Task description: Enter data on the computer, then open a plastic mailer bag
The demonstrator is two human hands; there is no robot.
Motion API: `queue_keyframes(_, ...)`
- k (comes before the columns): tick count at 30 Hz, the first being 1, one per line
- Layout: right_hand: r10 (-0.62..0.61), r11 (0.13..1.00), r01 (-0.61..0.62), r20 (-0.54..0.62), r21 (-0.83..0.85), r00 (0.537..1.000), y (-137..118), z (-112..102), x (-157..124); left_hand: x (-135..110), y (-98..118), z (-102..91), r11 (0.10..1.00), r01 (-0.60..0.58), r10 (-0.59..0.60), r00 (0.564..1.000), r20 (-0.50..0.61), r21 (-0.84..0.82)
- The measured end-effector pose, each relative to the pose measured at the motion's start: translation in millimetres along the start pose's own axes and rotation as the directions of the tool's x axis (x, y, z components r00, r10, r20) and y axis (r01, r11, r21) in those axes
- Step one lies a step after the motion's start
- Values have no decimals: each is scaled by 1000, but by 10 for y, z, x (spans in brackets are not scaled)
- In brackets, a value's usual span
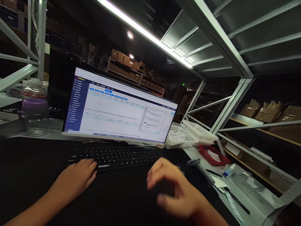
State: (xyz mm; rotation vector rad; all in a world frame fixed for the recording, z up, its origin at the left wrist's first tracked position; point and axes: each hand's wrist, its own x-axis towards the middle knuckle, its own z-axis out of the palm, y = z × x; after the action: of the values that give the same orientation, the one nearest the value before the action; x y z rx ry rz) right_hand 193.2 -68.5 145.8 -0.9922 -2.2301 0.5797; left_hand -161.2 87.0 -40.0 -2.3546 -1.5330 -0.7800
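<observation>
My left hand (81, 172) lies flat with its fingers at the lower left edge of a black keyboard (117, 156), holding nothing. To the right of it, my right hand (174, 185) is raised over the black desk mat (122, 194). Its fingers are curved and slightly blurred, the thumb stands apart from them, and nothing shows between. Behind the keyboard stands a lit monitor (113, 116) with a table-like page and a small pop-up window. A grey handheld scanner (202, 171) lies to the right of my right hand.
A purple-lidded clear bottle (35, 110) stands left of the monitor. On the right are white baskets (183, 142), a red tray (219, 162), a small bottle (228, 171) and a black pen (239, 202). Metal shelving (231, 108) with boxes rises beyond.
</observation>
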Motion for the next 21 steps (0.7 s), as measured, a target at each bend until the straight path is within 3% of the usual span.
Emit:
queue_keyframes(2, 122, 956, -161, -167, -245, 978, 435, -149, 52, 6, 7, 0, 999, -16, 16, 1000, 21, 41)
queue_keyframes(5, 282, 728, -483, -429, -486, 858, 1292, -342, -124, 23, 33, -23, 997, -9, 6, 999, 37, 72)
queue_keyframes(7, 303, 646, -575, -523, -502, 797, 1809, -409, -381, 34, 57, -51, 997, 6, -9, 999, 38, 76)
queue_keyframes(10, 334, 632, -633, -580, -448, 743, 2303, -378, -761, 40, 80, -68, 994, 28, -31, 999, 26, 108)
queue_keyframes(12, 354, 644, -643, -584, -415, 731, 2447, -306, -912, 35, 76, -40, 989, 44, -43, 999, -9, 138)
queue_keyframes(16, 381, 686, -626, -550, -371, 743, 2498, -204, -969, 19, 32, 66, 985, 51, -38, 996, -85, 164)
queue_keyframes(21, 403, 685, -629, -529, -367, 747, 2500, -197, -944, 18, 8, 106, 987, 49, -40, 998, -58, 155)
